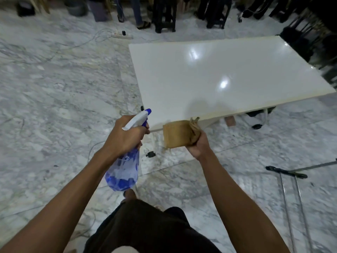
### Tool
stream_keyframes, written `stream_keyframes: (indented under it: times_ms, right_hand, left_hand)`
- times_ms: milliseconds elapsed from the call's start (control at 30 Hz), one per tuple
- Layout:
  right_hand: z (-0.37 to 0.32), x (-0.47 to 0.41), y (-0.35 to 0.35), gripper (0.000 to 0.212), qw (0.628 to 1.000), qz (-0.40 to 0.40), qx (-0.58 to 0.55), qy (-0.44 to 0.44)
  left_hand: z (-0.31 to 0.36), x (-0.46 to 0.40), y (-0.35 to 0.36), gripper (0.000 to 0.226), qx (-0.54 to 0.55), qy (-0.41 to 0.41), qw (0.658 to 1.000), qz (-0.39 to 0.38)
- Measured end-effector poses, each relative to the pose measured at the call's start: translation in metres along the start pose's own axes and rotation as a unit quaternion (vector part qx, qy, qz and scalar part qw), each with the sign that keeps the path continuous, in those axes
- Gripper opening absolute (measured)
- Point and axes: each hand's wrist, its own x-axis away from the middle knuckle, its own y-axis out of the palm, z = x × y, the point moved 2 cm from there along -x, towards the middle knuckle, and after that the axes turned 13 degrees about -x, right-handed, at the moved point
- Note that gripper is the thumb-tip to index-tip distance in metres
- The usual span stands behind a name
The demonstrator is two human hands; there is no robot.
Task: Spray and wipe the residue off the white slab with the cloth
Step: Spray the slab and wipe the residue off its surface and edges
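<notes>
The glossy white slab (218, 73) lies raised on low supports ahead and to the right, with ceiling lights reflected in it. My left hand (125, 136) grips a clear blue spray bottle (124, 170) by its neck, and the white and blue nozzle points toward the slab's near left corner. My right hand (198, 145) holds a folded tan cloth (177, 135) just in front of the slab's near edge, in the air and not touching it. No residue shows on the slab from here.
Grey-veined marble floor (54, 106) all around. Cables and a power strip (122, 35) lie at the back left. Several people's legs and dark stools (165, 13) stand along the far side. A metal stand (291, 179) lies at the right. My feet are below.
</notes>
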Motion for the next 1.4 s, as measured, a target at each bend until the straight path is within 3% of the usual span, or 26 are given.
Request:
stream_keyframes:
  times_ms: [200,267,600,700,833,900,1000,1200,1400]
  right_hand:
    - [-0.064,0.004,0.036,0.043,0.973,-0.104,-0.205,-0.024]
    - [-0.079,-0.006,0.045,0.051,0.97,-0.12,-0.208,-0.02]
    - [-0.18,-0.098,0.087,0.053,0.972,-0.178,-0.147,-0.03]
    - [-0.213,-0.125,0.103,0.052,0.98,-0.173,-0.066,-0.068]
    - [-0.244,-0.172,0.118,0.027,0.981,-0.159,-0.099,-0.057]
    - [-0.255,-0.194,0.122,0.037,0.983,-0.144,-0.111,-0.041]
    - [-0.269,-0.229,0.134,0.058,0.983,-0.148,-0.103,-0.028]
    - [-0.29,-0.294,0.168,0.068,0.977,-0.19,-0.007,0.095]
    - [-0.293,-0.328,0.192,0.067,0.931,-0.263,0.102,0.233]
  left_hand:
    - [0.044,-0.025,0.019,0.02,0.0,0.029,0.999,-0.017]
    - [0.059,-0.043,0.024,0.017,-0.001,0.039,0.999,-0.023]
    - [0.136,-0.182,0.055,0.018,-0.012,0.074,0.997,-0.034]
    - [0.157,-0.225,0.067,0.018,-0.01,0.078,0.996,-0.048]
    - [0.184,-0.265,0.08,0.019,-0.022,0.089,0.995,-0.041]
    - [0.193,-0.281,0.084,0.018,-0.018,0.085,0.995,-0.037]
    - [0.203,-0.3,0.09,0.023,0.006,0.059,0.998,-0.018]
    - [0.218,-0.33,0.116,0.028,0.055,-0.022,0.995,0.086]
    - [0.23,-0.332,0.15,0.034,0.065,-0.172,0.962,0.201]
